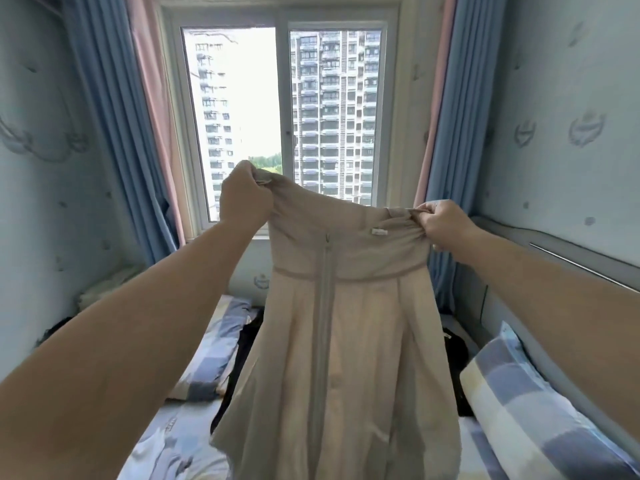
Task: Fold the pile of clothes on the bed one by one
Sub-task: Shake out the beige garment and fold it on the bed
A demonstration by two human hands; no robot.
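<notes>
A beige dress (346,341) with a long zipper down its middle hangs in the air in front of the window. My left hand (244,197) grips its top left corner, raised higher. My right hand (441,221) pinches the bunched top right edge, a little lower. The skirt part falls down over the bed (166,445) and hides most of what lies behind it. Dark clothes (246,344) show on the bed at either side of the dress.
A blue checked pillow (519,403) lies at the right by the headboard (571,261). Another checked cushion or quilt (214,355) lies at the left. Blue and pink curtains frame the window (284,116). A pale stack of cloth (107,285) sits by the left wall.
</notes>
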